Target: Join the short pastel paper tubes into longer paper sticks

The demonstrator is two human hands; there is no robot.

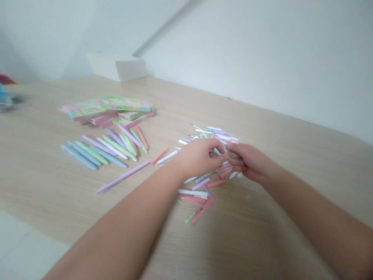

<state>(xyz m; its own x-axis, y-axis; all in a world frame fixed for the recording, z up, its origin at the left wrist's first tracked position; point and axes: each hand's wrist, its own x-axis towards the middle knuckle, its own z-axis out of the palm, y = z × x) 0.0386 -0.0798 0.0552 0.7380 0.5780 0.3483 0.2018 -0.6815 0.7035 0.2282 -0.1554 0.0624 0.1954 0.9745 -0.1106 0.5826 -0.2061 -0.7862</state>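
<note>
My left hand [201, 156] and my right hand [251, 160] meet fingertip to fingertip over a loose pile of pen parts. Thumb and fingers of each are pinched together; whatever sits between them is too small and blurred to make out. Around and beneath lie short pastel pieces, among them a white pen piece [192, 193], a purple pen piece [201, 184] and a red pen piece [202, 210]. Left of my left forearm, a long purple pen [124, 176] lies slanted, its upper end near a short red piece [159, 156].
Several pastel pen barrels [87, 153] lie side by side at the left. Behind them, pink and green printed boxes [126, 104] are stacked loosely. A white box [131, 69] stands by the wall on the wooden table [262, 241]. Blurred blue items [4, 99] appear at the far left.
</note>
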